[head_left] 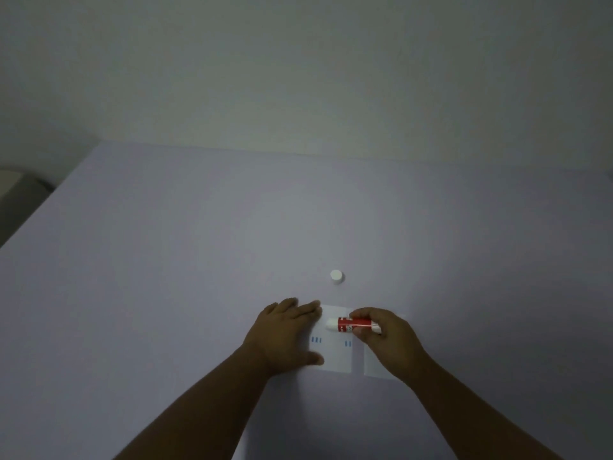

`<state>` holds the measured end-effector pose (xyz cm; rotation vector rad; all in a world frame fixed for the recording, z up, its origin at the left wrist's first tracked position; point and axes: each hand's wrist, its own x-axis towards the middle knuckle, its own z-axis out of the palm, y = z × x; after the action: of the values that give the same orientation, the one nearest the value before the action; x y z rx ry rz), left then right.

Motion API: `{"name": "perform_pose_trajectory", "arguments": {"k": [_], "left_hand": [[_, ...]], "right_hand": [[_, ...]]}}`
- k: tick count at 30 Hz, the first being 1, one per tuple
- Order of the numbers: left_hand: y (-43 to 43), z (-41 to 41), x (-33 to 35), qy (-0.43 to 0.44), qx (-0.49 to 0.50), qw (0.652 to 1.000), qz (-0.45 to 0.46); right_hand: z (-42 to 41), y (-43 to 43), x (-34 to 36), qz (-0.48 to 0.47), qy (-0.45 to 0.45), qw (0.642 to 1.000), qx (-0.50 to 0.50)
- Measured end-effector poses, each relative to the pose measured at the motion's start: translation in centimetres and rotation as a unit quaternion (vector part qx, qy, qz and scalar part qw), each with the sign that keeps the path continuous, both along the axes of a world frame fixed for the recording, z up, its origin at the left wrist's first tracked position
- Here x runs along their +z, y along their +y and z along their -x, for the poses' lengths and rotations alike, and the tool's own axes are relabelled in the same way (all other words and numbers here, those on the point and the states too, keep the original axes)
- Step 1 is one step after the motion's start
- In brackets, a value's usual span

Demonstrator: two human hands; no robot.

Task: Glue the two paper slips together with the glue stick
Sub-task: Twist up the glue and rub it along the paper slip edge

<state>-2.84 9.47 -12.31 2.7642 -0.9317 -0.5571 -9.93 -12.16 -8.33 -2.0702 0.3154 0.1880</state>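
Two white paper slips lie side by side on the table. The left slip (333,355) carries small blue marks. My left hand (285,333) lies flat with spread fingers on its left edge. The right slip (373,366) is mostly hidden under my right hand (386,336). That hand grips the red and white glue stick (350,324), which lies almost level with its white tip pointing left over the upper part of the left slip. The stick's white cap (336,276) stands alone on the table beyond the slips.
The pale lilac table (199,260) stretches wide around the slips. Its far edge meets a plain wall, and its left edge drops off toward a grey floor with a dim object at far left.
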Motion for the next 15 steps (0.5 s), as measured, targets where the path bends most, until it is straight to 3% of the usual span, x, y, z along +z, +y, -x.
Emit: {"name": "perform_pose_trajectory", "arguments": {"k": [9,15], "left_hand": [[0.5,-0.1,0.1,0.035,0.031,0.998,0.031],[0.5,-0.2,-0.1,0.033,0.035,0.998,0.042]], "right_hand": [[0.1,1.2,-0.2,0.100,-0.059,0.986,0.123],[-1.8,1.1,0.1,0.154,-0.079,0.981,0.083]]}}
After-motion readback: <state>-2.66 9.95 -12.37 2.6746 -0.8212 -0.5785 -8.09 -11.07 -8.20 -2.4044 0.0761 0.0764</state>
